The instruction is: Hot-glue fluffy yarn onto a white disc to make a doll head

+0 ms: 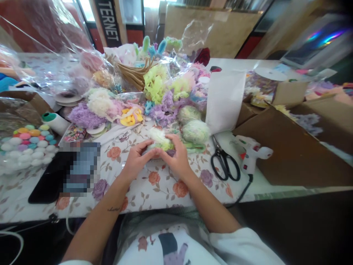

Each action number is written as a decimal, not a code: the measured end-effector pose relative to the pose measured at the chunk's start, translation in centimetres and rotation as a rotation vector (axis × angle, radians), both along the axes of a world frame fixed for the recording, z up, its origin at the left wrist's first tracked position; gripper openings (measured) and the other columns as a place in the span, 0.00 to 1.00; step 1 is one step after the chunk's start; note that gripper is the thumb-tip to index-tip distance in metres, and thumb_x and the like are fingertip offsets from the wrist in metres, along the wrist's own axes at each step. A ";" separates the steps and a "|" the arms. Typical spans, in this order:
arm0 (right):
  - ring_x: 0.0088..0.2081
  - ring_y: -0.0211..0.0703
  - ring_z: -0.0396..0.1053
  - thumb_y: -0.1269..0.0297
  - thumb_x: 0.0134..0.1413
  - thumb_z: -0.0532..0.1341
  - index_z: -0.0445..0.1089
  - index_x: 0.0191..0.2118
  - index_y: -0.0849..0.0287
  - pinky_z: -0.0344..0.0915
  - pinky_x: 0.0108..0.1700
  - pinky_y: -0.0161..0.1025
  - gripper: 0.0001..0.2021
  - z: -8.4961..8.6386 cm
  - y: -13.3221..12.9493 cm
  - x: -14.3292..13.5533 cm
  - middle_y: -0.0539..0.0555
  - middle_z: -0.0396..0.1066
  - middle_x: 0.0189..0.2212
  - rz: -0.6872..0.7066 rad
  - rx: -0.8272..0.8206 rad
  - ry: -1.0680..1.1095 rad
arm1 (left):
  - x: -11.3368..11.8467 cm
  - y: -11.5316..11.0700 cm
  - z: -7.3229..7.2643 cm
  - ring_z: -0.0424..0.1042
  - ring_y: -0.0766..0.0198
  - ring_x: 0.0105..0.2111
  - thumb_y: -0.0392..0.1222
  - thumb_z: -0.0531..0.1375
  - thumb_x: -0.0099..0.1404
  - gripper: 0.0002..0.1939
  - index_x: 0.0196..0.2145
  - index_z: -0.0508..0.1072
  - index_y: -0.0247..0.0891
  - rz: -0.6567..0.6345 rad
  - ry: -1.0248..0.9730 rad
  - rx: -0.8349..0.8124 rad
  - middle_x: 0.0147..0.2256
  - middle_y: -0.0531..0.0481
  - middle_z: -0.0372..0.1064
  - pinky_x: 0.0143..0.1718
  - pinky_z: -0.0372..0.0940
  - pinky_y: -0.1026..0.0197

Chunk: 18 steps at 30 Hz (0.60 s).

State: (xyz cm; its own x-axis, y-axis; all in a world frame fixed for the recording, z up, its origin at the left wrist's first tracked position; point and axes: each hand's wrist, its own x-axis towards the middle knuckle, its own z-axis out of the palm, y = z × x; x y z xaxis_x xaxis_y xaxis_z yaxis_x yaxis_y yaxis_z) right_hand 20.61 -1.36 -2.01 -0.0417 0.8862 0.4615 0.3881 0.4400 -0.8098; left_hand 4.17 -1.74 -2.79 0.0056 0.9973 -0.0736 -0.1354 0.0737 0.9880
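My left hand [140, 156] and my right hand [176, 154] meet at the thumbs in the middle of the table. Between them is a small bundle of fluffy yarn [160, 138], white on top and yellow-green below, with a dark purple bit at the right. Fingers of both hands curl around its sides, and its underside is hidden. Just beyond my right hand sit pale green balls of yarn [195, 131]. Black-handled scissors [225, 162] lie to the right, next to a white glue gun [250, 152] with a black cord.
Brown cardboard boxes [292, 151] stand at the right. Lilac ruffled yarn [165, 108] and brown stems [135, 73] pile up at the back. Left are a bag of pompoms [27, 147], a thread spool [56, 123], a black phone [49, 180] and a blurred-out screen [82, 167].
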 end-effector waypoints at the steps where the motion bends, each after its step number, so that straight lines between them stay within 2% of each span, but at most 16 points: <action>1: 0.48 0.51 0.69 0.54 0.52 0.65 0.68 0.46 0.56 0.64 0.52 0.48 0.17 -0.1 0.0 -0.2 0.57 0.71 0.44 -0.023 -0.001 -0.002 | 0.0 0.0 0.0 0.75 0.59 0.37 0.48 0.71 0.51 0.22 0.42 0.79 0.36 -0.006 -0.004 0.003 0.39 0.48 0.76 0.41 0.73 0.58; 4: 0.42 0.48 0.70 0.55 0.54 0.62 0.70 0.43 0.57 0.66 0.47 0.45 0.14 -0.3 0.0 -0.3 0.55 0.73 0.41 -0.054 -0.058 0.017 | 0.1 -0.1 0.2 0.76 0.58 0.38 0.49 0.71 0.52 0.22 0.43 0.79 0.37 -0.039 -0.039 0.000 0.41 0.47 0.76 0.40 0.74 0.57; 8: 0.41 0.47 0.70 0.56 0.54 0.61 0.71 0.42 0.58 0.65 0.45 0.43 0.13 -0.5 0.0 -0.1 0.54 0.74 0.40 -0.060 -0.125 0.060 | 0.1 -0.1 0.2 0.76 0.57 0.39 0.49 0.70 0.53 0.22 0.44 0.79 0.38 -0.082 -0.045 0.002 0.43 0.47 0.76 0.42 0.74 0.56; 12: 0.41 0.48 0.70 0.55 0.52 0.62 0.71 0.41 0.59 0.66 0.45 0.43 0.15 -0.5 0.1 -0.1 0.55 0.74 0.40 -0.063 -0.190 0.123 | 0.1 0.1 0.1 0.75 0.55 0.43 0.49 0.71 0.52 0.22 0.44 0.79 0.39 -0.102 -0.103 -0.021 0.44 0.47 0.76 0.43 0.74 0.56; 18: 0.44 0.49 0.71 0.56 0.51 0.63 0.71 0.41 0.57 0.65 0.49 0.46 0.13 -0.2 -0.7 -0.1 0.55 0.75 0.41 -0.072 -0.163 0.125 | 0.3 -0.2 0.0 0.76 0.56 0.40 0.46 0.73 0.49 0.21 0.41 0.79 0.38 -0.067 -0.138 -0.106 0.41 0.47 0.77 0.42 0.73 0.59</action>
State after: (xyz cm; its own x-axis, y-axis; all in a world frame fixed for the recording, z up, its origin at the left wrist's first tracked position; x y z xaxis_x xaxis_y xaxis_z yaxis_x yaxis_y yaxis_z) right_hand 20.51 -2.06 -2.22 0.0729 0.9482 0.3092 0.3059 0.2739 -0.9118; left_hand 4.50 -1.91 -2.77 0.0891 0.9810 -0.1725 -0.2608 0.1901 0.9465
